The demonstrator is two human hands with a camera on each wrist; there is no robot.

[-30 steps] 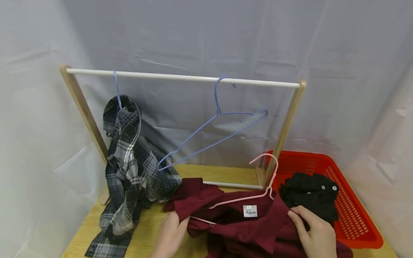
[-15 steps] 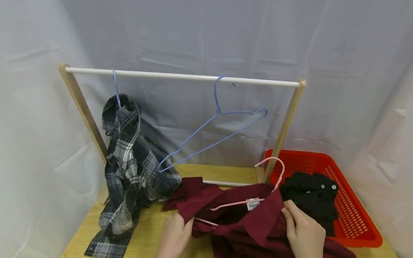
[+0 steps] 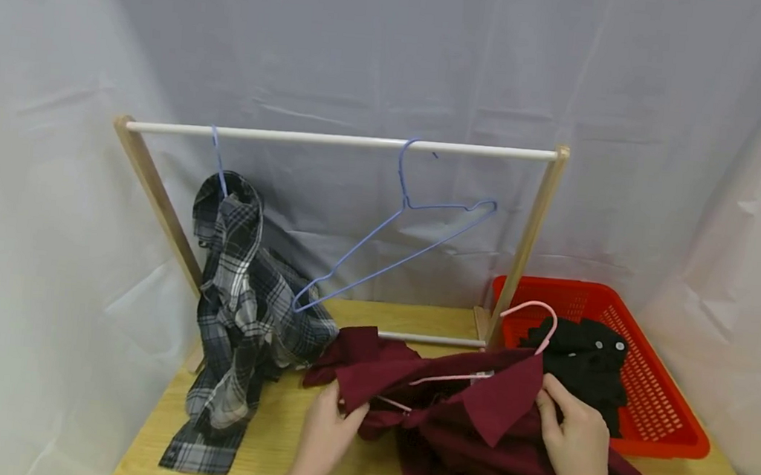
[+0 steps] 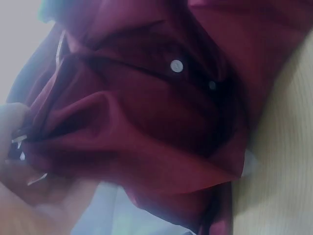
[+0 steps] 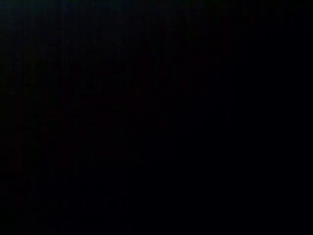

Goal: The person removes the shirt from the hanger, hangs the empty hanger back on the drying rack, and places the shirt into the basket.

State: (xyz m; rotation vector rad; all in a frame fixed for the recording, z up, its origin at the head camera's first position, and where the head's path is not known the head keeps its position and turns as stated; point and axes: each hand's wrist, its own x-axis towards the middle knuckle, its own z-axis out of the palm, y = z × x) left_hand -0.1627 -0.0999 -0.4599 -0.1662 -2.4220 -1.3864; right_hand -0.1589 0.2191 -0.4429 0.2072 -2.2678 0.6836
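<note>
A dark red collared shirt (image 3: 472, 438) is spread between my hands over the front of the table. Inside its neck lies a pink hanger (image 3: 543, 326), its hook sticking up out of the collar on the right and part of its bar showing in the opening. My left hand (image 3: 330, 427) pinches the shirt near the left side of the collar. On the other side, my right hand (image 3: 575, 439) grips the cloth beside the right collar point. White buttons (image 4: 176, 65) show on the shirt in the left wrist view. The right wrist view is black.
A rack with a white rail (image 3: 334, 141) stands behind the shirt. A plaid shirt (image 3: 235, 293) hangs at its left, and a bare blue hanger (image 3: 401, 208) tilts in the middle. A red basket (image 3: 658, 408) with a black garment (image 3: 578, 365) sits at right.
The pink hanger's hook has shifted right and slightly down. The right side of the collar now covers more of the hanger and the label. My left hand has moved a little right.
</note>
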